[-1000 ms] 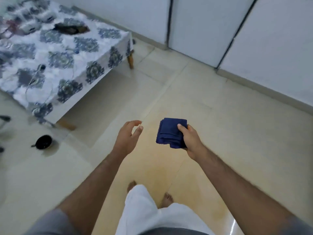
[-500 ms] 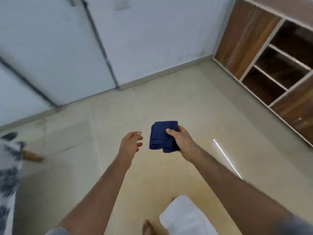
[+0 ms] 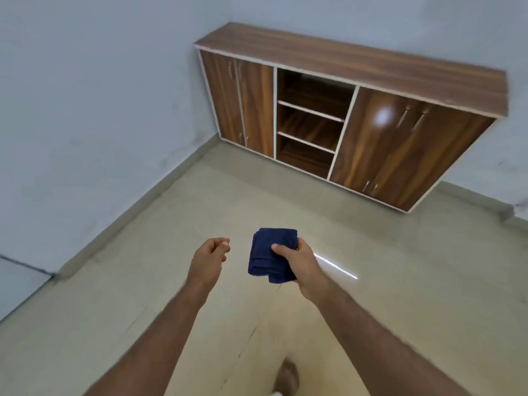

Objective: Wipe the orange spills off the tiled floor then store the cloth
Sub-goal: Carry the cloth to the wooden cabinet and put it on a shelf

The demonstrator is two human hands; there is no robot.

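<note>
My right hand [image 3: 300,260] grips a folded dark blue cloth [image 3: 267,254] at waist height, thumb on its front face. My left hand [image 3: 208,260] floats just left of the cloth with loosely curled fingers, holding nothing and not touching it. A wooden cabinet [image 3: 371,115] stands against the far wall, with open shelves [image 3: 311,124] in its middle bay and closed doors on both sides. The beige tiled floor [image 3: 143,310] spreads below; no orange spill shows in this view.
White walls meet at a corner left of the cabinet. A bright light streak [image 3: 337,265] reflects on the floor near my right hand. My bare foot [image 3: 287,375] stands at the bottom edge. A door edge [image 3: 17,287] sits at the far left.
The view has swung right, away from the bed and doors, and the wooden cabinet now faces me in full. Both hands kept their pose, the right still gripping the cloth.
</note>
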